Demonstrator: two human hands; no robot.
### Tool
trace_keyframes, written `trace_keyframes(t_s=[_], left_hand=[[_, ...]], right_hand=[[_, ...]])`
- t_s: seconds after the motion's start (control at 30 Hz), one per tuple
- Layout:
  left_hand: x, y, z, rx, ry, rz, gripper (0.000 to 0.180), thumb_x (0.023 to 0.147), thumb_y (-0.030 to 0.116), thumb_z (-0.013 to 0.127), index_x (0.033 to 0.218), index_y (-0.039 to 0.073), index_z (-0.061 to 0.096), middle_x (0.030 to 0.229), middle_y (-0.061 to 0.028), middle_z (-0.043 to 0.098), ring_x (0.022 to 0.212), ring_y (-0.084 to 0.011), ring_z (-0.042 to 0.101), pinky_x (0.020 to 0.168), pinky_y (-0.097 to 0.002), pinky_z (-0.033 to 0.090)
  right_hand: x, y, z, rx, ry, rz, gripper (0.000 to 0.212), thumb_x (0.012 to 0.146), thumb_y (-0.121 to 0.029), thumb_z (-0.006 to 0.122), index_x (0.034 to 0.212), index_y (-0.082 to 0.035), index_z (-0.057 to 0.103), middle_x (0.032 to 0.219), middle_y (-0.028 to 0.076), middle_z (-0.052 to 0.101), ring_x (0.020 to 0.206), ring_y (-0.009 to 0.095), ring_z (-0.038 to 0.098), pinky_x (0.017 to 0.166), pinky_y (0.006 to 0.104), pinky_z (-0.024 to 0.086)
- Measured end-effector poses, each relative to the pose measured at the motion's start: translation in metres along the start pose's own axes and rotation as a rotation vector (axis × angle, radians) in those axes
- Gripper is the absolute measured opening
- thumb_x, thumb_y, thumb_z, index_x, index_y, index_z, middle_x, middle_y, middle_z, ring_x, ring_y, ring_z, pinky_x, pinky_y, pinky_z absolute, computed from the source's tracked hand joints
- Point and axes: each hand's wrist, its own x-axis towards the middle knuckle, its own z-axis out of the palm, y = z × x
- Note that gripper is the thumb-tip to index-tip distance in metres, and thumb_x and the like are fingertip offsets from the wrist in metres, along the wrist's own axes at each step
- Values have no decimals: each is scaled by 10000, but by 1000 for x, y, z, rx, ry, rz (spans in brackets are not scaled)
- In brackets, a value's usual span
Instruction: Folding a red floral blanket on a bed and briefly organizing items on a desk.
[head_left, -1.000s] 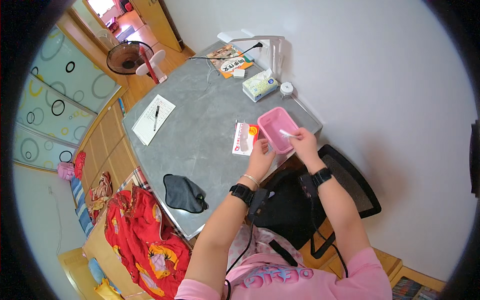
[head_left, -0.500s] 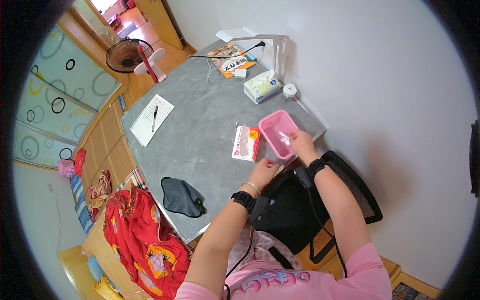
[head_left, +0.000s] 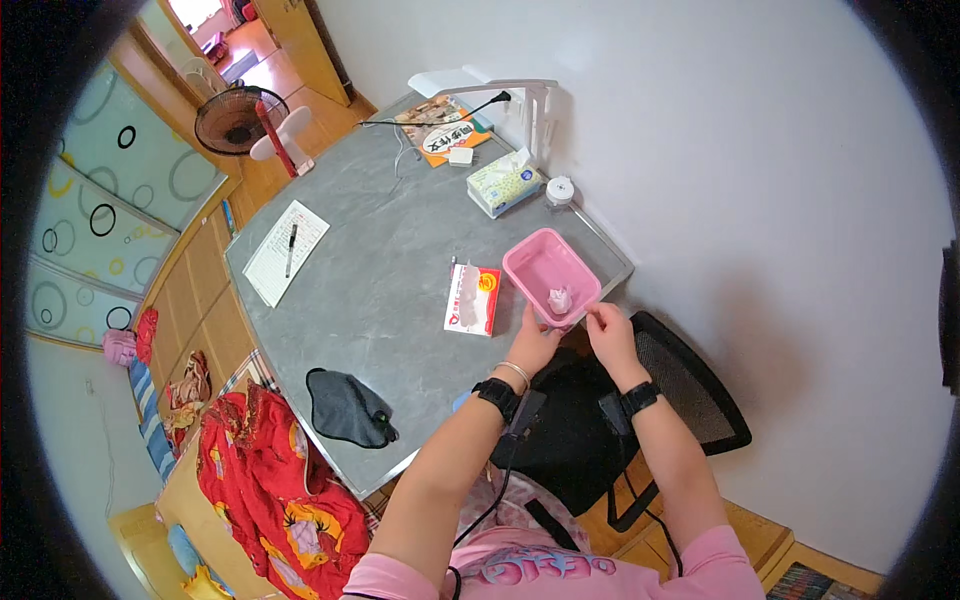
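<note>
A pink plastic basket (head_left: 527, 249) stands on the grey table near its right edge. Inside, by the near end, lies a crumpled white tissue (head_left: 560, 300). My left hand (head_left: 535, 340) is at the basket's near left corner, thumb up against its side, the other fingers partly hidden below. At the near right corner my right hand (head_left: 612, 338) pinches the rim. Just left of the basket lies a red and white box (head_left: 472, 299), with a thin pen-like stick (head_left: 453, 264) at its far edge.
A tissue pack (head_left: 504, 184), a small clear jar with a white lid (head_left: 560, 193) and a book (head_left: 442, 130) lie toward the back. Paper with a pen (head_left: 291, 250) is at the left, a dark grey pouch (head_left: 346, 408) nearer. A black chair (head_left: 690, 385) stands close below my hands.
The tissue has left my right hand and lies in the basket. Both hands have come to the basket's near end, and the basket has turned slightly. The view has shifted a little.
</note>
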Motion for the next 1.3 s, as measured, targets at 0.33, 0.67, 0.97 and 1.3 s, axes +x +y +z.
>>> trace_keyframes(t_s=[0.33,0.67,0.97,1.3], left_hand=[[67,6,29,66,-103,225,862,898,159,559,1533,-19,3,1407,-345,443,1295,-424,487,1054,-391,412],[-40,26,-41,87,-74,136,709,925,189,549,1518,-6,211,1377,-308,498,1073,-386,649,977,-401,475],[-210,-36,-203,33,278,-9,582,957,241,574,1470,50,375,1288,-239,592,1070,-287,653,897,-360,517],[-477,-203,-318,-207,786,-135,518,950,263,565,1380,-6,461,1196,-234,633,1081,-316,635,927,-385,500]], right_hand=[[-52,-12,-31,43,-63,151,150,878,-61,639,1015,-5,665,934,126,648,737,221,627,674,320,507],[-51,-64,7,136,-177,9,153,883,-58,634,1021,4,659,925,139,645,755,244,635,673,334,509],[-103,-215,130,218,-678,-257,174,866,-65,610,1023,-13,665,954,171,653,816,327,655,732,390,526],[-274,-369,275,187,-1111,-603,161,889,-96,619,1011,-5,671,949,177,662,845,321,654,742,369,532]])
